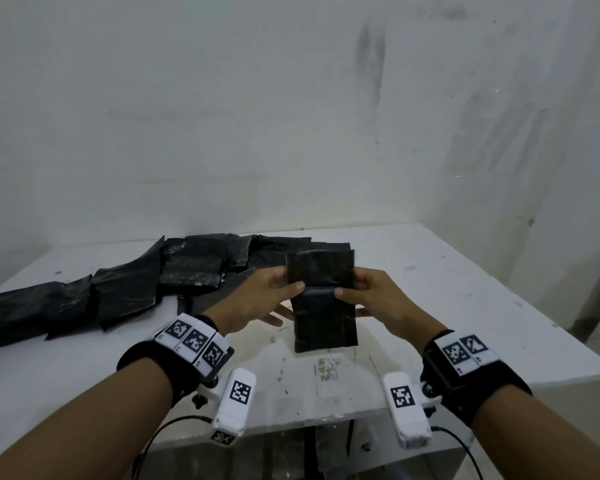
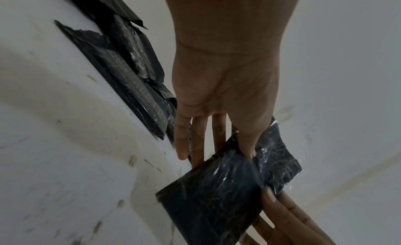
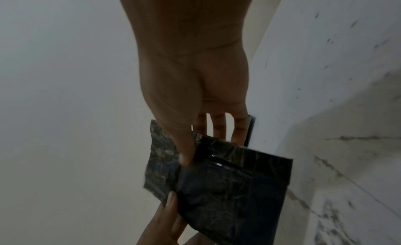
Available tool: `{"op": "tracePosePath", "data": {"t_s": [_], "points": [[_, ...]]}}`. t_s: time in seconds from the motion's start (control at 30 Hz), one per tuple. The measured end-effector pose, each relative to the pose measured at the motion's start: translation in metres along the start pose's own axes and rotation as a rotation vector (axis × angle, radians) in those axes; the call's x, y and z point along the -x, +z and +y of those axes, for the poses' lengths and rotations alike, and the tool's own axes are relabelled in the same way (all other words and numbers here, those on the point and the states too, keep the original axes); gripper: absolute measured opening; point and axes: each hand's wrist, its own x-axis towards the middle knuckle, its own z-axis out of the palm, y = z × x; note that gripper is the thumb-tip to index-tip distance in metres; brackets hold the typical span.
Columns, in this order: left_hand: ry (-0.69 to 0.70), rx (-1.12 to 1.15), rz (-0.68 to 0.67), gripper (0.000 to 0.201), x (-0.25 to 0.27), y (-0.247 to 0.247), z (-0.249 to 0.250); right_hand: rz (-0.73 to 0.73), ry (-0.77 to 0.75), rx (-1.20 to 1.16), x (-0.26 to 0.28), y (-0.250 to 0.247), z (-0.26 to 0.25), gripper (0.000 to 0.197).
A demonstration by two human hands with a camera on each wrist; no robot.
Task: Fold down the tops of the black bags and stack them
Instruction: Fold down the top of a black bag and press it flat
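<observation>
Black bag (image 1: 321, 303) is held up off the table, near centre, between both hands — left hand (image 1: 257, 301) pinches its left edge, right hand (image 1: 378, 299) its right edge, thumbs on the near face at the crease line, fingers behind. My read: that grip sets a hinge so the top flap, standing up past the thumbs, can be rolled toward the person — fold started, not finished. Thin glossy film, so it likely needs a firm press to hold a crease. Other black bags (image 1: 125, 289) lie overlapped in a loose row from far centre out to the left edge; can't tell which are already folded. White table (image 1: 447, 289) is scuffed, with dark specks and a worn patch near the front edge. Plain white wall (image 1: 222, 116) behind, smudged grey at upper right.
</observation>
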Motion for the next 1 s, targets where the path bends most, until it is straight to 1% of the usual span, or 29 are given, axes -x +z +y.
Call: {"op": "tracePosePath", "data": {"t_s": [0.13,0.23,0.33,0.4,0.47,0.57,0.67,0.7,0.77,0.83,0.93,1.0], "points": [[-0.003,-0.098,0.032,0.024,0.000,-0.006,-0.007,-0.027,0.033,0.001,0.004,0.002,0.005,0.027],[0.009,-0.104,0.035,0.020,-0.001,-0.008,-0.010,-0.032,0.030,-0.003,0.003,0.002,0.004,0.026],[0.025,-0.109,0.034,0.020,-0.005,-0.006,-0.008,0.004,0.018,-0.006,-0.002,-0.001,0.003,0.023],[0.035,-0.119,0.058,0.015,-0.008,-0.005,-0.008,0.039,0.013,0.021,-0.004,-0.004,0.005,0.021],[0.037,-0.139,0.093,0.018,-0.011,-0.004,-0.009,0.052,0.009,0.071,-0.006,-0.008,0.010,0.016],[0.008,-0.156,0.106,0.020,-0.013,-0.003,-0.010,0.038,0.037,0.103,-0.005,-0.011,0.013,0.013],[-0.006,-0.131,0.092,0.021,-0.014,-0.004,-0.010,0.002,0.059,0.105,-0.004,-0.012,0.010,0.018],[0.000,-0.116,0.090,0.017,-0.013,-0.003,-0.008,0.001,0.052,0.107,-0.004,-0.012,0.008,0.019],[0.025,-0.092,0.106,0.009,-0.014,-0.002,-0.005,0.030,0.016,0.118,-0.005,-0.012,0.004,0.014],[0.049,-0.078,0.137,0.012,-0.015,-0.001,-0.003,0.080,-0.035,0.160,-0.006,-0.013,0.001,0.013],[0.042,-0.035,0.140,0.014,-0.017,-0.001,-0.002,0.123,-0.066,0.226,-0.007,-0.014,-0.003,0.021],[0.017,0.031,0.106,0.014,-0.016,-0.001,0.000,0.129,-0.067,0.187,-0.007,-0.017,-0.003,0.031]]}}
